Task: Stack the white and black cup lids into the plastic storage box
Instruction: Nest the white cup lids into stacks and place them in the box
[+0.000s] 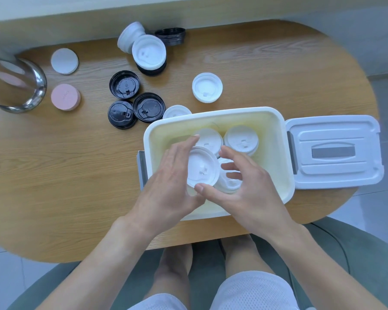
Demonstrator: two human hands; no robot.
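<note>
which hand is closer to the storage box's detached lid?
Right. The right hand is inside the box, on the side toward the box lid; the left hand is farther, at the box's opposite side.
</note>
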